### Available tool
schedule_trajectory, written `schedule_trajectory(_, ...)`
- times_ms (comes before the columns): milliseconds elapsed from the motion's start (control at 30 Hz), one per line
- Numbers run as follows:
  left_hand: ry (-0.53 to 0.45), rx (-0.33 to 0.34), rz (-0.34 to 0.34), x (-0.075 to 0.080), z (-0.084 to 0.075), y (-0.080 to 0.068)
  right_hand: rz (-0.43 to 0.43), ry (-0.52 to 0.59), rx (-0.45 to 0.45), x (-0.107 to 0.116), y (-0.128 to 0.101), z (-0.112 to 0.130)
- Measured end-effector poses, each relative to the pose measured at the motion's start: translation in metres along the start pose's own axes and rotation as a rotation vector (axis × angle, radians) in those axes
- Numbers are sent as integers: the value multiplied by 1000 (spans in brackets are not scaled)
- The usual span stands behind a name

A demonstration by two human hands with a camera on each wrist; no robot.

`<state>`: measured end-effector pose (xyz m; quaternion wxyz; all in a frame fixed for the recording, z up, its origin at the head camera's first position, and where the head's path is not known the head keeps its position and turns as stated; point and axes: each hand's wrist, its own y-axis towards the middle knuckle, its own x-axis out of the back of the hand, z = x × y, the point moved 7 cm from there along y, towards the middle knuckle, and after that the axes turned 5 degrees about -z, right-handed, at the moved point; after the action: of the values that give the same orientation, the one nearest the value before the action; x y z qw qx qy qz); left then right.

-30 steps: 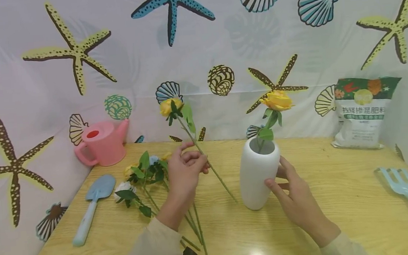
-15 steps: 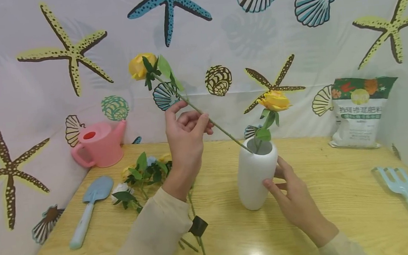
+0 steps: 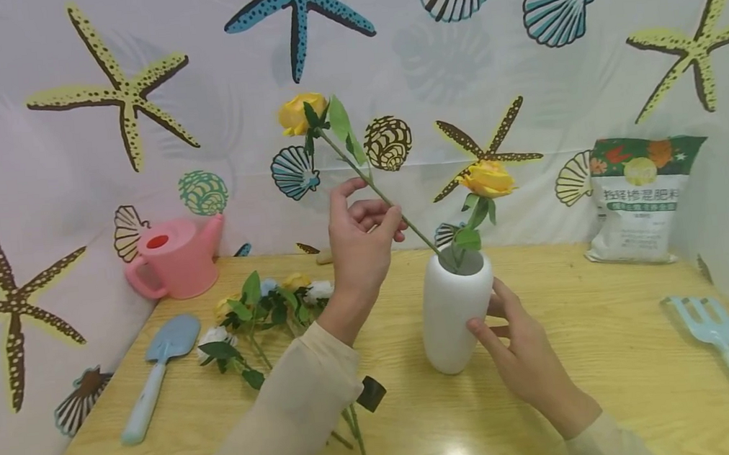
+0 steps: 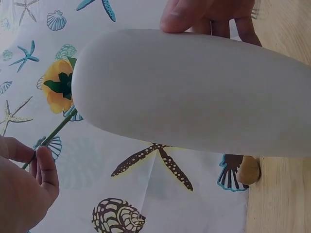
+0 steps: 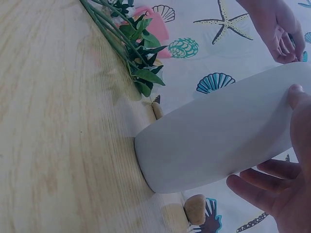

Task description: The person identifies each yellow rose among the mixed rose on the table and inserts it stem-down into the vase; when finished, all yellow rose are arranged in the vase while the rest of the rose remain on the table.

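Note:
My left hand (image 3: 382, 220) pinches the stem of a yellow rose (image 3: 299, 112) about halfway along. The bloom points up and left, and the lower end of the stem sits in the mouth of the white vase (image 3: 453, 317). A second yellow rose (image 3: 487, 178) stands in the vase. My right hand (image 3: 502, 325) grips the vase's right side, thumb in front and fingers behind. The left wrist view shows the vase (image 4: 194, 97), the stem (image 4: 53, 133) and my left hand's fingertips (image 4: 43, 167). In the right wrist view my right hand's fingers (image 5: 272, 194) curl round the vase (image 5: 218, 136).
Several loose flowers (image 3: 261, 309) lie on the wooden table (image 3: 607, 322) left of the vase. A pink watering can (image 3: 175, 262) and a blue trowel (image 3: 156, 376) are at the far left. At the right are a fertiliser bag (image 3: 642, 199) and a blue hand fork (image 3: 727, 355).
My left hand has lifted the yellow rose and carried it right. The stem's lower end has gone from beside the vase into its mouth. The right hand has stayed on the vase.

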<state>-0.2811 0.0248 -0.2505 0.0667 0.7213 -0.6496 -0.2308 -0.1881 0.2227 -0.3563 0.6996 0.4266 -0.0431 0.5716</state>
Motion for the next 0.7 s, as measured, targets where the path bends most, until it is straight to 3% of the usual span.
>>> schedule_trajectory(300, 260, -63, 167, -25, 7, -10, 10, -5, -36, -1, 0, -2)
schedule_trajectory(467, 374, -52, 253, -33, 12, -15, 11, 2, -36, -1, 0, -2)
schedule_trajectory(700, 423, -3, 270, -36, 15, -14, 11, 6, -29, 0, 1, -1)
